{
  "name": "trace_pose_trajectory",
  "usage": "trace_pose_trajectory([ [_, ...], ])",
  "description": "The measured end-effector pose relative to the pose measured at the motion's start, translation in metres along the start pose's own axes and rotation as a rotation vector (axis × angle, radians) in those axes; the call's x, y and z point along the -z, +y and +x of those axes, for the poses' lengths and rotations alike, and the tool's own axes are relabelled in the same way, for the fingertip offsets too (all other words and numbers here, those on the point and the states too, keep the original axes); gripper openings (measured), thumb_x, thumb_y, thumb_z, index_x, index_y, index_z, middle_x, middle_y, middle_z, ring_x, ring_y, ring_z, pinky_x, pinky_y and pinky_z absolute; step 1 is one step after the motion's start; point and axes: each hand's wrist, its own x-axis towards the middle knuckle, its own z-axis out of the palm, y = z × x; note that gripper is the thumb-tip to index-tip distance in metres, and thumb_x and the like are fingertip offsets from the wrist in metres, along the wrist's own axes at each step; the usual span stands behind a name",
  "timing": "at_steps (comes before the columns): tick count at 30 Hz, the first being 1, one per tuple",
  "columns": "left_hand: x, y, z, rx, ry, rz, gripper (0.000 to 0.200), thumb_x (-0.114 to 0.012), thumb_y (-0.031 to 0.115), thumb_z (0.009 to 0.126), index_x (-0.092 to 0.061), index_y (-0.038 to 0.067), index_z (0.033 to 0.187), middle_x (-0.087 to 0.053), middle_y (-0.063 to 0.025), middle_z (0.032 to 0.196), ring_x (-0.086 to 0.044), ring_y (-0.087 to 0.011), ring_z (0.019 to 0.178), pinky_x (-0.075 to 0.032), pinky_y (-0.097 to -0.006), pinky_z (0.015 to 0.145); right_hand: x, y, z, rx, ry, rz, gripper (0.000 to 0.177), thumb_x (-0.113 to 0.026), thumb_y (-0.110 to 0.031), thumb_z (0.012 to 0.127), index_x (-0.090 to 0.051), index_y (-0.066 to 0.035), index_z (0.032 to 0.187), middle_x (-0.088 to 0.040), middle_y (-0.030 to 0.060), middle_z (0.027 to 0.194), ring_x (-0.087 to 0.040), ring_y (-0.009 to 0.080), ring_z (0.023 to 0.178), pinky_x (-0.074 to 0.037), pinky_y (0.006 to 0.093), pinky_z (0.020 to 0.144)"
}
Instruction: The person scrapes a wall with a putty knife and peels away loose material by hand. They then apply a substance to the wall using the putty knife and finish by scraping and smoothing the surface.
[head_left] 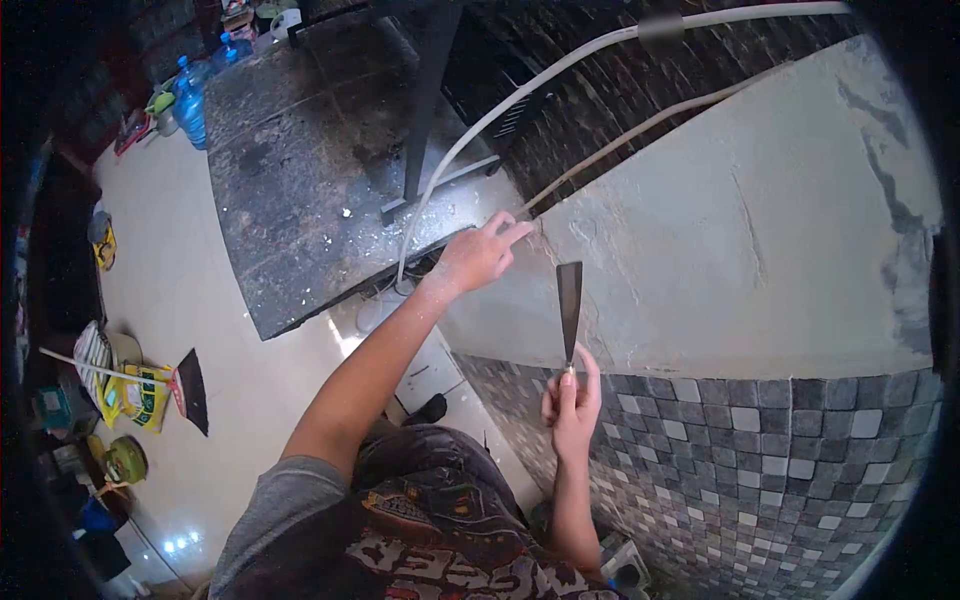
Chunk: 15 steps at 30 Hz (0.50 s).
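Head view: the right hand (572,405) grips a scraper (569,300) by its handle, blade upright against the plaster (720,230). The left hand (482,255) is open, fingertips on the plaster's edge. A shallow blade angle, away from those fingers, probably works best.

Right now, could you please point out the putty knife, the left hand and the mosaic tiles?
putty knife (569,300): head view, middle of the dark blade.
left hand (478,256): head view, back of the hand, fingers stretched out.
mosaic tiles (760,450): head view, a grey tile in the lower right area.
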Motion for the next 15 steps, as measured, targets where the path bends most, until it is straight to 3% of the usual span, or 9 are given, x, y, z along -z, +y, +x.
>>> trace_pose_trajectory([
  [3,0.004,-0.001,0.0,0.002,-0.006,0.013,0.047,-0.066,0.015,0.087,-0.055,0.021,0.132,-0.054,-0.0085,0.123,-0.07,-0.0357,0.083,-0.059,-0.0481,0.071,0.004,-0.01,0.028,-0.004,-0.079,-0.049,0.046,-0.052,-0.023,0.107,-0.04,-0.009,0.149,-0.049,-0.001,0.071,-0.038,0.0049,0.044,-0.026,0.0229,0.038],
  [9,0.007,-0.012,-0.014,-0.009,-0.098,0.064,0.036,-0.063,0.017,0.088,-0.061,0.019,0.124,-0.057,-0.0094,0.117,-0.069,-0.0357,0.086,-0.058,-0.0486,0.072,-0.011,-0.026,0.06,-0.063,-0.139,-0.15,0.043,-0.05,-0.023,0.108,-0.044,-0.01,0.148,-0.049,-0.0018,0.07,-0.037,0.0036,0.044,-0.026,0.0224,0.038],
  [15,0.01,-0.021,-0.037,0.053,0.034,-0.022,0.035,-0.065,0.015,0.087,-0.059,0.017,0.122,-0.058,-0.0104,0.115,-0.07,-0.036,0.083,-0.059,-0.0491,0.072,-0.017,-0.029,0.048,-0.039,-0.065,-0.118,0.043,-0.05,-0.024,0.108,-0.043,-0.011,0.148,-0.044,-0.003,0.068,-0.035,0.0036,0.044,-0.025,0.0225,0.037],
])
